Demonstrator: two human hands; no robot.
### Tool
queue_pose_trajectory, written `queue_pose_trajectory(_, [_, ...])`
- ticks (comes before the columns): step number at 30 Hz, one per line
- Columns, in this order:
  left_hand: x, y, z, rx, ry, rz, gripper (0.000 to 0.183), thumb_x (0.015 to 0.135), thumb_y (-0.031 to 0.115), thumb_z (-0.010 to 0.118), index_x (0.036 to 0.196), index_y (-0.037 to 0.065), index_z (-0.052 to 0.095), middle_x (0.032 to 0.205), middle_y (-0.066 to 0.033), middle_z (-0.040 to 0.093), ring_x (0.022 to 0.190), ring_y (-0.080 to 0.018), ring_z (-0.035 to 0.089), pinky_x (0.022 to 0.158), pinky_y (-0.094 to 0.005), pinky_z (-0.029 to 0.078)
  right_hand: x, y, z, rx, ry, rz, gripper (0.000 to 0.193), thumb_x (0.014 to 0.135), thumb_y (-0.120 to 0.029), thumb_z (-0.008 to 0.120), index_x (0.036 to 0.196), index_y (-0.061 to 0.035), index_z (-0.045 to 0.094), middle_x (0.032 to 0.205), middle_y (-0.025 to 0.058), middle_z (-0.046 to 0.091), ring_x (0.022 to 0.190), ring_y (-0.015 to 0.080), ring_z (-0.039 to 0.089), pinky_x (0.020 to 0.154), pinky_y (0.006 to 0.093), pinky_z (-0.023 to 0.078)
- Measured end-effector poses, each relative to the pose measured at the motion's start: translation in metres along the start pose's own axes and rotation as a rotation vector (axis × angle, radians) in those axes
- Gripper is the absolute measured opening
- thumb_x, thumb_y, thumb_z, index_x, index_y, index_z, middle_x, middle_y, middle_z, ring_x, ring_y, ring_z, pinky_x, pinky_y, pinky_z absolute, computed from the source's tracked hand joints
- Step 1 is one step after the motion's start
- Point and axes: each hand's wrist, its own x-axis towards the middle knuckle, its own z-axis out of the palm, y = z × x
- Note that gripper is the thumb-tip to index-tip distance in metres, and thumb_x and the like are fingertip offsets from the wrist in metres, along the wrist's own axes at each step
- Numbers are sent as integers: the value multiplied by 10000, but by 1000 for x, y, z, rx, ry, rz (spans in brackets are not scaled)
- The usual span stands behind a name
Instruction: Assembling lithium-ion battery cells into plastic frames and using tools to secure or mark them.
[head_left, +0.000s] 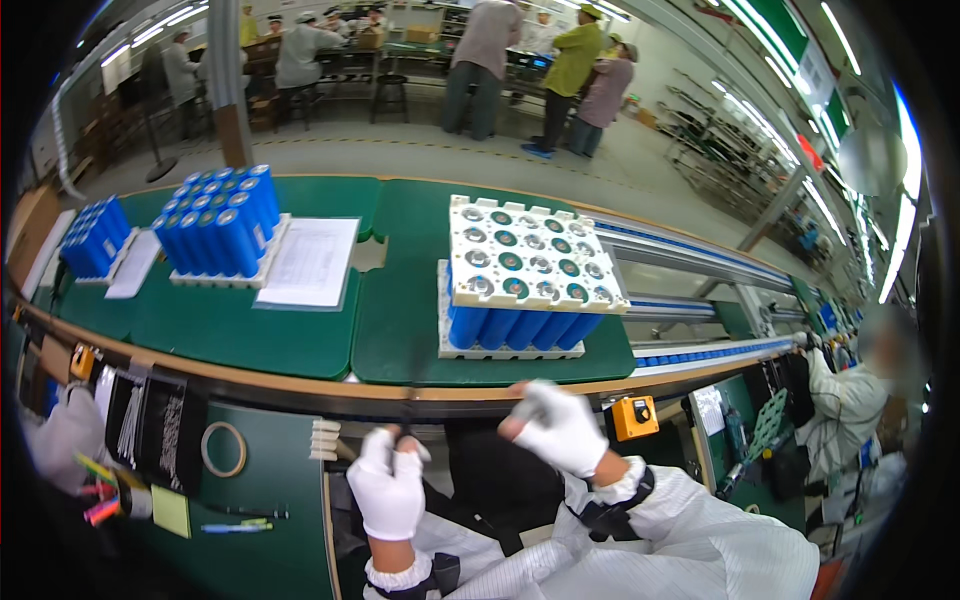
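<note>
My left hand, in a white glove, is raised at the near side of the bench with its fingers closed on a thin dark stick-like thing. That thing points up toward the bench and is too blurred to name. To the right, my right hand has its gloved fingers curled in, with a bare fingertip showing; blur hides what they hold, if anything. Beyond both hands stands a battery pack of blue cylindrical cells, upright between a white plastic top holder and a white base holder. Neither hand touches it.
Another blue cell block and printed sheets lie on the left of the green bench. A conveyor rail runs right. An orange switch box sits below the edge. A tape roll and pens lie lower left. Co-workers are nearby.
</note>
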Motion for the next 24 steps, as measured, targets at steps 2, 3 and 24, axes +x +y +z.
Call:
queue_pose_trajectory(2, [34,11,19,-262,38,-56,147,974,153,520,967,8,535,702,-38,631,544,-58,467,508,-213,378,6,13,-32,-309,281,67,349,779,-249,772,978,3,634,773,104,638,660,162,607,654,282,495])
queue_pose_trajectory(3, [53,10,32,-325,78,-72,162,992,170,489,959,14,516,701,-35,625,535,-49,444,504,-203,358,14,27,-47,-403,347,124,333,783,-270,762,928,3,638,762,131,631,687,203,623,671,302,499])
queue_pose_trajectory(24, [153,-71,158,-649,299,-213,327,1006,363,408,983,37,401,930,-98,474,912,-217,555,846,-379,511,86,170,-101,-602,12,54,591,809,-584,624,1263,-209,580,1225,27,632,1071,238,619,891,321,509])
